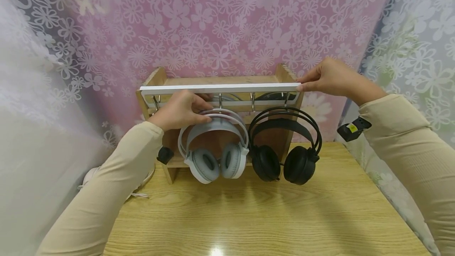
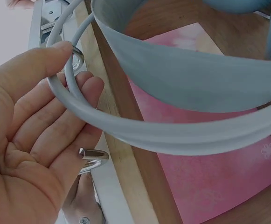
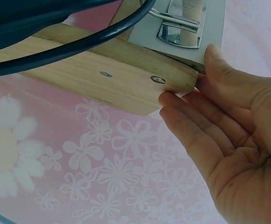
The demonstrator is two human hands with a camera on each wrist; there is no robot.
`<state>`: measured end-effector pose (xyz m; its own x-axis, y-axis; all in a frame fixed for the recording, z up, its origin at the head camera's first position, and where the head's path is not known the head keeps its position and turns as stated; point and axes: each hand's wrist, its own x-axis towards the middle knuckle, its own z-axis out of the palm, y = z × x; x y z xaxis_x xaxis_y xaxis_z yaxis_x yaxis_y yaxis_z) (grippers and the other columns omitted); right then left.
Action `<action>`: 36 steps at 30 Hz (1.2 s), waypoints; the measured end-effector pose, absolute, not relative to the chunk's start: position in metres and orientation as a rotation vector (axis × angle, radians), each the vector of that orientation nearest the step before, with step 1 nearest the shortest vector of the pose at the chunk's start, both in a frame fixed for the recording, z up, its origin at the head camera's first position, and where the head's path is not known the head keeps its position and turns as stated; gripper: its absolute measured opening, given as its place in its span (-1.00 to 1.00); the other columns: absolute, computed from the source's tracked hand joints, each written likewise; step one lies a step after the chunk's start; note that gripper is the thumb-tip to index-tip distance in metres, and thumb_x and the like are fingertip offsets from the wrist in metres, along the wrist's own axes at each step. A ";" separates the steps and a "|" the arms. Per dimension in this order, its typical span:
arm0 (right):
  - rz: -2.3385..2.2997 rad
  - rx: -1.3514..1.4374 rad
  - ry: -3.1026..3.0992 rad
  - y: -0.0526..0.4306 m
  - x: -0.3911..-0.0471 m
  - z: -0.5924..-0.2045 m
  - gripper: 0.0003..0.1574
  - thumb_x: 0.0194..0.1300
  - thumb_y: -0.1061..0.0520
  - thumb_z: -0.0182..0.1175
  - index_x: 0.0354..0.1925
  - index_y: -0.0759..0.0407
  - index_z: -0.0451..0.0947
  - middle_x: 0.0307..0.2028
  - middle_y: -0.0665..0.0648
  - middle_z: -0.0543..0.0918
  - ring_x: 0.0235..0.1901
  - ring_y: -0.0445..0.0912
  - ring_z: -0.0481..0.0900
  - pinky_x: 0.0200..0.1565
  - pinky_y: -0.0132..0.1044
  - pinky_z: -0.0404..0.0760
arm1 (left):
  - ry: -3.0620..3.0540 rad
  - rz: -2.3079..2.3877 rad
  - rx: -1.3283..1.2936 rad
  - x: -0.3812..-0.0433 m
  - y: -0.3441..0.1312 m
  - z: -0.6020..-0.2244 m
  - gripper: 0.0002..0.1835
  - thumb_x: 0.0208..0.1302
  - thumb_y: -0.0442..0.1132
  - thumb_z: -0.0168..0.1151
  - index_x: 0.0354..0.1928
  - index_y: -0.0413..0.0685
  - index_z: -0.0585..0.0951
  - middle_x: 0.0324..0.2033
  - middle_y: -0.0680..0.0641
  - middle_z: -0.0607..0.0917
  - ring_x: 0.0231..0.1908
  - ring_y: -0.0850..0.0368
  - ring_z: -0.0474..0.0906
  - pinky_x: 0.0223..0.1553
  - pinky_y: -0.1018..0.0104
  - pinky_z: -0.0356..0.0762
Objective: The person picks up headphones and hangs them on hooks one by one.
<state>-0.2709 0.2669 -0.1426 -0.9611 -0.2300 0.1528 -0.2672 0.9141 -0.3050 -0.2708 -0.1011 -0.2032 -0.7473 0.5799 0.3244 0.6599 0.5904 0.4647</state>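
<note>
White headphones (image 1: pixel 234 160) hang from a metal hook (image 1: pixel 220 100) on a white hook rail (image 1: pixel 227 88). My left hand (image 1: pixel 183 110) holds their thin headband (image 2: pixel 121 126), thumb on one side and fingers behind it. Black headphones (image 1: pixel 300 165) hang beside them on the right, earcups down. With my right hand (image 1: pixel 330 78) I pinch the right end of the rail, the thumb on its face. In the right wrist view, that hand's fingertips (image 3: pixel 168 99) lie along the end of a wooden side panel (image 3: pixel 126 84).
Behind the rail stands a wooden rack (image 1: pixel 224 81) on a wood-grain table (image 1: pixel 241 216). More hooks (image 1: pixel 252 102) line the rail. At the left, a white item with a cord (image 1: pixel 140 195) lies beside the rack. A pink floral curtain (image 1: pixel 227 23) hangs close behind.
</note>
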 end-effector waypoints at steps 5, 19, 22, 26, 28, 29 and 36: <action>0.508 0.381 -2.970 0.267 -0.272 -0.143 -0.47 0.23 -0.11 0.31 0.02 0.21 0.64 -0.19 0.29 0.72 -0.26 0.06 0.54 -0.27 -0.08 0.49 | -2.690 -0.863 -1.030 -0.268 -0.098 -0.203 -0.70 0.07 -0.29 0.46 -0.12 -0.19 0.73 0.11 -0.11 0.61 0.15 0.05 0.50 0.05 0.20 0.53; 0.509 0.415 -2.952 0.268 -0.269 -0.142 -0.51 0.24 -0.09 0.30 0.01 0.20 0.66 -0.18 0.28 0.72 -0.19 0.06 0.61 -0.17 0.04 0.55 | -2.710 -0.842 -0.943 -0.261 -0.099 -0.204 -0.55 0.05 -0.14 0.48 0.03 -0.09 0.68 0.08 -0.05 0.64 0.10 0.06 0.54 0.03 0.17 0.54; 0.515 0.407 -2.955 0.267 -0.269 -0.143 -0.50 0.23 -0.09 0.31 0.01 0.20 0.65 -0.20 0.27 0.73 -0.21 0.05 0.61 -0.19 0.02 0.55 | -2.709 -0.881 -0.941 -0.259 -0.101 -0.204 -0.54 0.06 -0.12 0.48 0.04 -0.08 0.67 0.02 -0.04 0.68 0.06 0.07 0.58 0.02 0.15 0.55; 0.518 0.395 -2.966 0.266 -0.270 -0.142 -0.48 0.23 -0.11 0.31 0.02 0.20 0.65 -0.21 0.27 0.73 -0.22 0.04 0.60 -0.22 -0.03 0.54 | -2.714 -0.957 -0.924 -0.257 -0.106 -0.202 -0.53 0.06 -0.10 0.48 0.04 -0.07 0.67 -0.02 -0.02 0.70 0.04 0.07 0.60 0.05 0.14 0.55; 0.517 0.396 -2.968 0.266 -0.270 -0.142 -0.47 0.23 -0.12 0.30 0.03 0.19 0.64 -0.19 0.28 0.72 -0.20 0.05 0.60 -0.22 -0.03 0.54 | -2.711 -0.980 -0.928 -0.255 -0.109 -0.201 -0.51 0.06 -0.10 0.47 0.06 -0.08 0.66 -0.01 -0.03 0.70 0.05 0.06 0.60 0.06 0.12 0.54; 0.515 0.399 -2.968 0.266 -0.270 -0.142 -0.47 0.23 -0.12 0.30 0.03 0.20 0.64 -0.19 0.29 0.72 -0.19 0.06 0.61 -0.21 -0.02 0.54 | -2.708 -0.991 -0.928 -0.254 -0.111 -0.201 -0.51 0.06 -0.10 0.47 0.06 -0.08 0.65 0.00 -0.03 0.69 0.05 0.06 0.60 0.06 0.12 0.54; 0.511 0.405 -2.968 0.269 -0.270 -0.143 -0.48 0.27 -0.11 0.27 0.05 0.19 0.63 -0.14 0.31 0.71 -0.11 0.14 0.62 -0.19 0.01 0.55 | -2.666 -1.115 -0.885 -0.249 -0.126 -0.201 -0.49 0.04 -0.13 0.48 0.07 -0.11 0.64 0.03 -0.04 0.67 0.06 0.07 0.59 0.06 0.10 0.55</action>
<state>-0.2697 0.2689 -0.1433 -0.9593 -0.2424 0.1452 -0.2770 0.9083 -0.3136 -0.2491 -0.1256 -0.2015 -0.8219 0.4710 0.3203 0.5588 0.5576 0.6139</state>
